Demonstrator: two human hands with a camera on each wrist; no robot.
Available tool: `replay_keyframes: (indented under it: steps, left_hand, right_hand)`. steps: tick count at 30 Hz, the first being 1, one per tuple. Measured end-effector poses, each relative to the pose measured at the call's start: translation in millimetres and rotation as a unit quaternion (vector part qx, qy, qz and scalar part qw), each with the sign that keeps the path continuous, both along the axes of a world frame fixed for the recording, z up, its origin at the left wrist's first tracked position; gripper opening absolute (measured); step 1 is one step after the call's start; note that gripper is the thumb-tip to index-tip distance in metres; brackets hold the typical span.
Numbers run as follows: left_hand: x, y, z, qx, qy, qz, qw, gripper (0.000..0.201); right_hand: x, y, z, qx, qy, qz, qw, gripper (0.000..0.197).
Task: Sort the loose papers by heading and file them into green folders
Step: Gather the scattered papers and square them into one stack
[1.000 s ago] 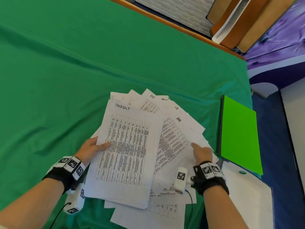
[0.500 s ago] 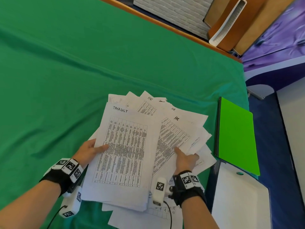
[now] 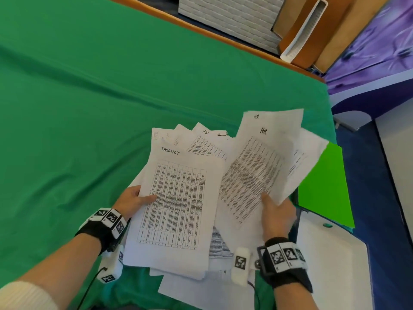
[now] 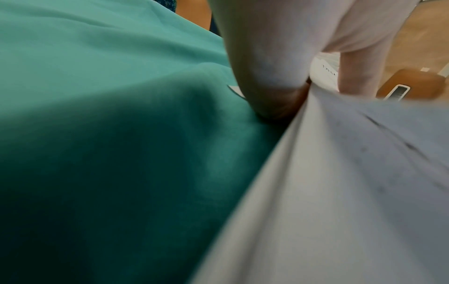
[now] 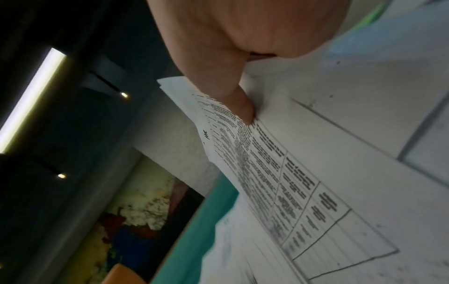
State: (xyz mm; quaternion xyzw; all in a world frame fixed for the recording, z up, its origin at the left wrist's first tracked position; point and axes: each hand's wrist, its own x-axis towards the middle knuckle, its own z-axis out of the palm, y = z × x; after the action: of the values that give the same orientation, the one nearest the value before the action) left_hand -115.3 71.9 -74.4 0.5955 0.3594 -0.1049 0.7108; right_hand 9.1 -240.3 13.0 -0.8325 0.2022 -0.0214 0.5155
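A loose pile of printed sheets (image 3: 201,139) lies on the green cloth. My left hand (image 3: 134,201) grips the left edge of a stack topped by a sheet headed TASKLIST (image 3: 176,204), thumb on top; in the left wrist view the thumb (image 4: 352,73) presses on that paper (image 4: 340,192). My right hand (image 3: 273,211) pinches a few sheets headed HR (image 3: 257,166) and holds them lifted and tilted over the pile. The right wrist view shows the thumb (image 5: 233,92) on those HR sheets (image 5: 279,173). A bright green folder (image 3: 324,189) lies right of the papers, partly covered by the lifted sheets.
A white folder or binder (image 3: 330,265) with a green button lies at the near right, by the table's right edge. Green cloth (image 3: 89,108) stretches bare to the left and far side. A wooden table edge (image 3: 201,25) and furniture stand beyond.
My right hand took hold of the HR sheets and lifted them up and to the right, over the green folder's edge. The left hand stayed on the TASKLIST stack.
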Motion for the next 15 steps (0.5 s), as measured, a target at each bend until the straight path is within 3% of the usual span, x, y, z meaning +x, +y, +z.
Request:
replay_keyframes:
  steps: [4, 7, 9, 11, 13, 14, 15]
  left_hand:
    - [-0.9, -1.4, 4.0, 0.017, -0.002, -0.011, 1.000, 0.025]
    - [-1.1, -3.5, 8.0, 0.016, 0.002, -0.005, 1.000, 0.023]
    - [-1.1, -4.1, 10.3, 0.011, -0.006, 0.006, 1.000, 0.025]
    - [-1.1, -8.0, 22.1, 0.002, -0.015, 0.006, 1.000, 0.043]
    - [-0.8, -7.8, 23.0, -0.012, -0.024, 0.016, 0.999, 0.056]
    - [-1.5, -7.3, 23.4, -0.009, -0.024, 0.022, 0.999, 0.059]
    - [-1.0, -4.4, 17.1, -0.012, -0.022, 0.031, 0.999, 0.070]
  right_hand:
    - [-1.3, -12.0, 62.1, 0.098, -0.105, -0.046, 0.989, 0.025]
    - [-9.7, -12.6, 88.8, 0.223, -0.116, -0.033, 0.967, 0.019]
    - [-13.4, -10.6, 82.7, 0.261, -0.092, 0.016, 0.961, 0.025]
    - [-19.3, -1.2, 54.4, 0.227, -0.031, 0.069, 0.971, 0.035]
    - [-30.4, 10.9, 13.4, 0.150, 0.074, 0.098, 0.981, 0.064]
    - [-37.2, 17.3, -6.0, 0.111, 0.123, 0.120, 0.979, 0.087]
    - [-43.3, 22.2, -23.4, 0.081, 0.167, 0.152, 0.971, 0.096]
